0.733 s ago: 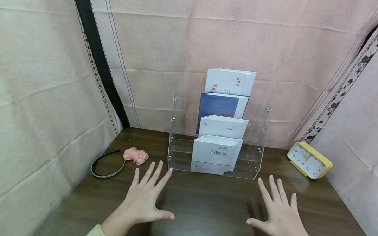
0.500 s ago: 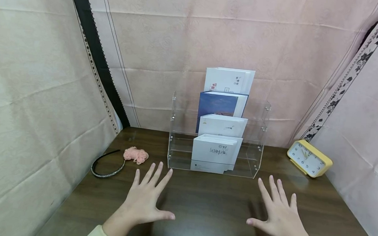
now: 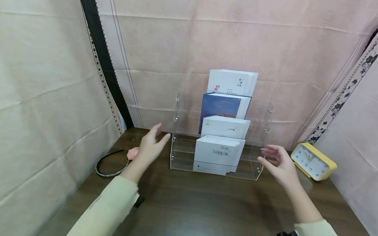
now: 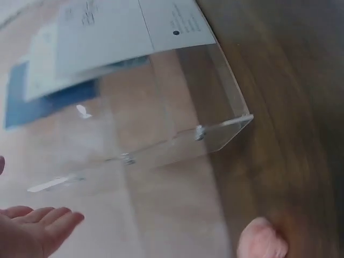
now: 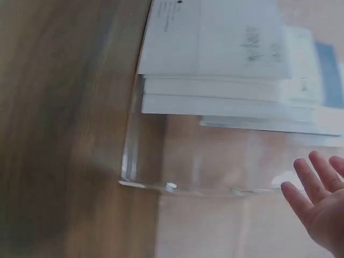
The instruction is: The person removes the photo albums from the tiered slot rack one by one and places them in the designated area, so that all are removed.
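Observation:
A clear acrylic tiered rack (image 3: 182, 164) stands on the table, bearing several upright books. The front book (image 3: 216, 152) is white with Chinese lettering, and a blue book (image 3: 221, 105) stands further back. My left hand (image 3: 149, 146) is beside the rack's left side, fingers extended and thumb apart, holding nothing. By the rack's right side is my right hand (image 3: 279, 164), palm turned inward and fingers relaxed, with its fingertips overlapping the side panel in the head view. In the right wrist view the right fingers (image 5: 309, 177) are near the rack's upper edge.
Behind the left hand lies a pink yarn skein (image 3: 132, 153), partly hidden, with a dark hoop like a headband (image 3: 97, 168) next to it. A yellow alarm clock (image 3: 313, 161) stands at the right. Pale cloth (image 3: 147, 53) hangs behind and along both sides of the table (image 3: 204, 206).
Both hands have moved forward from flat, spread poses near the table's front to either side of the rack, turning their palms inward. The left hand now covers part of the yarn.

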Tool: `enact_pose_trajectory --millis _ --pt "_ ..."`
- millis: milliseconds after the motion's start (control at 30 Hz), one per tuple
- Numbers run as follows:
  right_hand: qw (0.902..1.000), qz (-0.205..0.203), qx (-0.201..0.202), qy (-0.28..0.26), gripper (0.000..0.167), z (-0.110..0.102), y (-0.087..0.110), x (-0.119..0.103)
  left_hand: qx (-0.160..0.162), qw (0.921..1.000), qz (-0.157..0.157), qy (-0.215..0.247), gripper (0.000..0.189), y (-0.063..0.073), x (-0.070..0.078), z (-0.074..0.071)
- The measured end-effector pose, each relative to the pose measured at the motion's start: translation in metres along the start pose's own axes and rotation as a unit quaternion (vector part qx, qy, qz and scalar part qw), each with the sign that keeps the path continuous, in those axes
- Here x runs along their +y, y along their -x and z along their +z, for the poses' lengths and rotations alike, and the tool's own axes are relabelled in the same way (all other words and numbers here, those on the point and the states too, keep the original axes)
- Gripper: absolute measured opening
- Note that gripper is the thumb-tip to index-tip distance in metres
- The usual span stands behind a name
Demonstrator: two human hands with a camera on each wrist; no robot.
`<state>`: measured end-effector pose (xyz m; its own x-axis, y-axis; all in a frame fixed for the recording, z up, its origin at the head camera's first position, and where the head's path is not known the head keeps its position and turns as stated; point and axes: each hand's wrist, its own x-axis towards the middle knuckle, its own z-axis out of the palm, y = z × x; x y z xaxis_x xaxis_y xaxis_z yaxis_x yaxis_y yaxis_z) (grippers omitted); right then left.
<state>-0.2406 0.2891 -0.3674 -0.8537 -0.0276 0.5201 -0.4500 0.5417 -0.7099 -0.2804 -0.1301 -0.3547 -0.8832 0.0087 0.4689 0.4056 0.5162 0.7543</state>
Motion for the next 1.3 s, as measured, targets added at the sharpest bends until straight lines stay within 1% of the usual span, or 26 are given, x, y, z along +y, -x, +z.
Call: enact_pose_trajectory --millis 67,133,200,267,333,400,433,533,567,667,833,967,1033,1167,1200,1300 --pt "0.9993 0.032 -0.004 -0.019 0.051 0.013 -0.011 0.012 0.004 0.9983 -0.040 0.043 0.058 -0.017 -0.011 0.015" --pt "0.9976 0.062 -0.014 -0.027 0.053 0.028 -0.017 0.024 0.003 0.9952 -0.074 0.063 0.056 -0.027 -0.023 0.030" --pt "0.9961 0.080 -0.029 -0.021 0.055 0.043 -0.018 0.033 0.002 0.9932 -0.099 0.062 0.054 -0.033 -0.035 0.045" --pt "0.9945 0.093 -0.042 -0.027 0.057 0.059 -0.017 0.041 0.008 0.9923 -0.114 0.047 0.051 -0.034 -0.043 0.056" --pt "0.9930 0.105 -0.046 -0.029 0.058 0.072 -0.016 0.045 0.022 0.9933 -0.110 0.026 0.047 -0.033 -0.049 0.064" --pt "0.9924 0.111 -0.043 -0.031 0.059 0.083 -0.014 0.047 0.046 0.9938 -0.101 0.005 0.042 -0.033 -0.051 0.069" --pt "0.9921 0.115 -0.041 -0.032 0.058 0.088 -0.014 0.047 0.058 0.9939 -0.093 -0.004 0.039 -0.034 -0.052 0.069" --pt "0.9928 0.117 -0.025 -0.008 0.058 0.098 -0.014 0.047 0.085 0.9931 -0.077 -0.024 0.032 -0.036 -0.051 0.069" --pt "0.9933 0.114 -0.019 -0.001 0.057 0.101 -0.014 0.047 0.088 0.9929 -0.075 -0.027 0.031 -0.038 -0.051 0.069" --pt "0.9946 0.103 0.001 -0.012 0.053 0.108 -0.017 0.047 0.088 0.9932 -0.070 -0.028 0.030 -0.041 -0.049 0.067" --pt "0.9935 0.072 0.032 -0.081 0.046 0.115 -0.021 0.049 0.080 0.9946 -0.060 -0.027 0.031 -0.043 -0.047 0.065" --pt "0.9938 0.030 0.048 -0.095 0.045 0.117 -0.027 0.043 0.073 0.9952 -0.059 -0.026 0.032 -0.045 -0.045 0.066" --pt "0.9938 0.001 0.047 -0.101 0.044 0.117 -0.032 0.035 0.070 0.9953 -0.061 -0.027 0.032 -0.046 -0.043 0.067" --pt "0.9922 -0.063 0.029 -0.104 0.043 0.116 -0.046 0.016 0.065 0.9952 -0.068 -0.027 0.032 -0.048 -0.041 0.070" --pt "0.9921 -0.075 0.024 -0.098 0.042 0.116 -0.050 0.012 0.064 0.9952 -0.070 -0.027 0.032 -0.048 -0.041 0.071" --pt "0.9902 -0.099 0.010 -0.099 0.040 0.109 -0.056 -0.011 0.061 0.9953 -0.071 -0.027 0.032 -0.050 -0.041 0.073"
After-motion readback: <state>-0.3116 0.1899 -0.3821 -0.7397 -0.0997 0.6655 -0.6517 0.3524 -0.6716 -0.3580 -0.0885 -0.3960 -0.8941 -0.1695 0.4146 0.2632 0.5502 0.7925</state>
